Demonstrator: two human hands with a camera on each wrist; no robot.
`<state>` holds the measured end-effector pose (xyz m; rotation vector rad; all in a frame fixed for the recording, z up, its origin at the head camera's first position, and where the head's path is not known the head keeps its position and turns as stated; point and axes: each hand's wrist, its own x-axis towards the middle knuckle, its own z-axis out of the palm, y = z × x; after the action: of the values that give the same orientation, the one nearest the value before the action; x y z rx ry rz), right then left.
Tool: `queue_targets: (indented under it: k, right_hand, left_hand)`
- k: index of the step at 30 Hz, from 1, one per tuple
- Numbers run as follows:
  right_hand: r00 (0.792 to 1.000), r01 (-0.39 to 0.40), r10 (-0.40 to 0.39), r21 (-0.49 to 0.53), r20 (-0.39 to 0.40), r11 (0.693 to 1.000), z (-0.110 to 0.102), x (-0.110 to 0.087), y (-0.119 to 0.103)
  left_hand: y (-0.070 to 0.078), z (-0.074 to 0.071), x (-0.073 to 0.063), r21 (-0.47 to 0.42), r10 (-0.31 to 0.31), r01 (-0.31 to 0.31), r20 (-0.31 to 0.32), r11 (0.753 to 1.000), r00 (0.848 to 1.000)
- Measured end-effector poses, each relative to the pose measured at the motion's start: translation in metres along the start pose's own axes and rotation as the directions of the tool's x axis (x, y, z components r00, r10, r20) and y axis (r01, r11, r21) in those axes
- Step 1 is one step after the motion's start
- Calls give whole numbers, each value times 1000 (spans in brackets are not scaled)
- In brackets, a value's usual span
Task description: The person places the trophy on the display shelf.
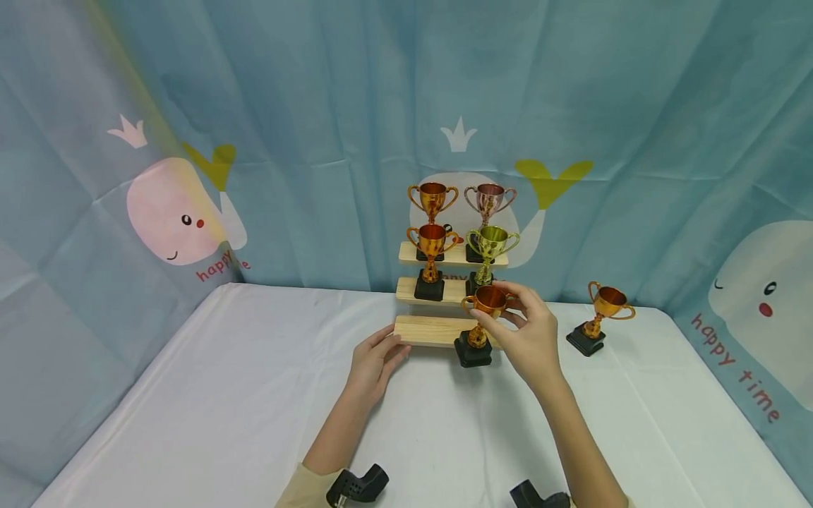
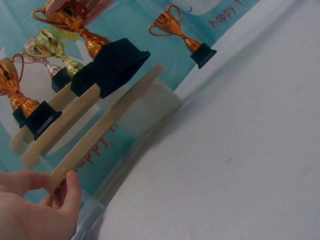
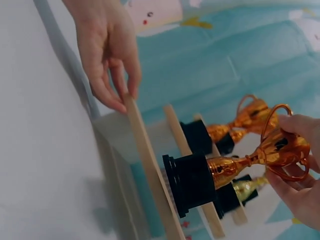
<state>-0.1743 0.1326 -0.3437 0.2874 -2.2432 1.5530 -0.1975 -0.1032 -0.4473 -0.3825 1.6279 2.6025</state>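
A three-step wooden shelf stands near the back of the table; my left hand (image 1: 375,363) pinches the left end of its lowest board (image 1: 427,330). My right hand (image 1: 530,337) holds an orange-gold trophy cup (image 1: 489,302) by its bowl, black base downward, over the right part of that board. In the right wrist view the held trophy's black base (image 3: 192,182) is close to the board; whether they touch I cannot tell. On the middle step are an orange-gold trophy (image 1: 431,243) and a yellow-gold trophy (image 1: 491,245). The top step carries another orange-gold trophy (image 1: 433,200) and a pinkish one (image 1: 490,201).
One more orange-gold trophy (image 1: 605,308) stands on the white-covered table (image 1: 241,395), right of the shelf. A blue curtain (image 1: 305,176) with printed whales hangs directly behind the table and along its sides.
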Motion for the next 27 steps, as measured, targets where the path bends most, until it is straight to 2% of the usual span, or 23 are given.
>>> queue_targets:
  k: [13, 27]
  right_hand:
    - [997, 61, -59, 42, -47, 997, 38, 6, -7]
    - [995, 89, -87, 63, -43, 994, 69, 17, -15]
  left_hand:
    - [2, 0, 0, 12, -2, 2, -19, 1000, 1000]
    - [1, 0, 1, 11, -17, 17, -11, 1000, 1000]
